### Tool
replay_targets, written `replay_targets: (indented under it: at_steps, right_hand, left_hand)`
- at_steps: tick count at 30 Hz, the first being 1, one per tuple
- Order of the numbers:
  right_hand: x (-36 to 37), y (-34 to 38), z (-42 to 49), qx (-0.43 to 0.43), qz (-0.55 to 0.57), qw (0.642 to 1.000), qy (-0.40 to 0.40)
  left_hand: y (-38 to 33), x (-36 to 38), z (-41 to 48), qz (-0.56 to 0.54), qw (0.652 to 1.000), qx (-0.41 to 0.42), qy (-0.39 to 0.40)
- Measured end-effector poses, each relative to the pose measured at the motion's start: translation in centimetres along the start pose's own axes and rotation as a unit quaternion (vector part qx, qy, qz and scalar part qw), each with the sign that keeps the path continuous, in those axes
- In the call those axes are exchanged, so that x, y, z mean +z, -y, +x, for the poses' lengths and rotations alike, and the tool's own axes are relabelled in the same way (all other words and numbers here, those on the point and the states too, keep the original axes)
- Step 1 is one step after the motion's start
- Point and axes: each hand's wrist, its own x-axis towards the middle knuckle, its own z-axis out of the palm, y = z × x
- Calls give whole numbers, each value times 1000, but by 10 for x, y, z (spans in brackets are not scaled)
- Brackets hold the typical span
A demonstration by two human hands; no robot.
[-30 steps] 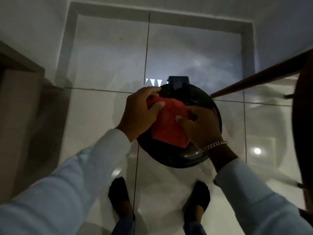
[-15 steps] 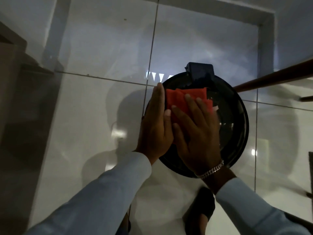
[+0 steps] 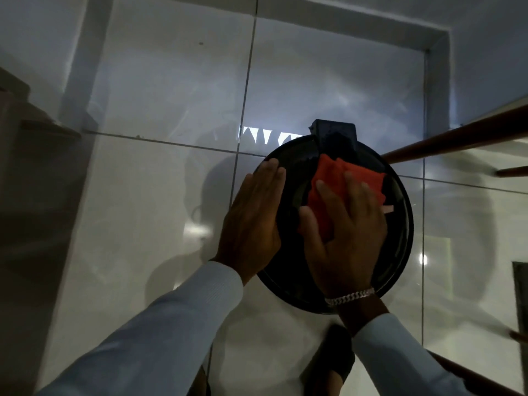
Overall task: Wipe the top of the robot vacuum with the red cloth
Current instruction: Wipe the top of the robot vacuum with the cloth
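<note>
A round black robot vacuum (image 3: 400, 241) sits on the glossy tiled floor, a dark block (image 3: 335, 135) at its far edge. The red cloth (image 3: 333, 181) lies folded on its top, towards the far right. My right hand (image 3: 348, 232) lies flat on the cloth, fingers spread, pressing it to the lid. My left hand (image 3: 254, 221) rests flat against the vacuum's left rim, fingers together, holding nothing. A silver bracelet (image 3: 350, 297) circles my right wrist.
Brown wooden chair rails (image 3: 457, 138) cross the right side just beyond the vacuum, with more legs lower right. My foot (image 3: 334, 358) stands below the vacuum. A dark cabinet (image 3: 25, 172) stands at the left. A raised tile border (image 3: 437, 75) lines the far floor.
My right hand has slid the cloth to the right across the vacuum's top. My left hand has come off the cloth and now lies on the left rim.
</note>
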Motion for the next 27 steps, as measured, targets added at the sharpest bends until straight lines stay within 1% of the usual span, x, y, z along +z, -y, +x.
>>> replay_targets:
  at_steps: [2, 4, 8, 12, 13, 14, 16, 19, 20, 21, 22, 25, 26, 27]
  right_hand:
    - [2, -3, -3, -65, -12, 998, 16]
    - [1, -9, -4, -107, -2, 994, 21]
    - [0, -11, -1, -98, 45, 994, 35]
    - [-13, -28, -16, -148, 49, 986, 58]
    - [-17, -36, -23, -147, 40, 987, 59]
    - [-22, -44, -28, -133, 29, 989, 55]
    - [-28, -52, -29, -76, 20, 996, 40]
    - [-21, -36, -11, -8, 12, 1000, -6]
    - [-17, -27, -5, 2, 1, 1000, -9]
    - [-13, -20, -2, -5, -14, 1000, -1]
    - [-10, -16, -3, -30, -28, 999, 13]
    - [-14, -30, -16, -139, -40, 988, 56]
    - [-18, -39, -19, -159, -39, 985, 61]
    - [-21, -46, -19, -161, -41, 984, 59]
  left_hand:
    - [-3, 1, 6, -5, 998, 52, 25]
    - [-9, 4, 16, -29, 996, 70, 39]
    - [-12, 8, 30, -19, 998, 40, 34]
    - [-13, 4, 30, 15, 998, 36, 57]
    - [-14, 3, 30, 17, 998, 34, 59]
    - [-15, 1, 31, 20, 997, 34, 63]
    - [-16, 1, 32, 33, 997, 35, 66]
    - [-15, 2, 32, 55, 995, 42, 78]
    - [-15, 2, 32, 59, 994, 43, 82]
    - [-14, 4, 33, 60, 994, 43, 84]
    - [-14, 4, 33, 60, 994, 40, 85]
    - [-15, 4, 33, 45, 996, 27, 78]
    - [-15, 4, 33, 43, 996, 27, 75]
    - [-15, 4, 33, 45, 996, 30, 75]
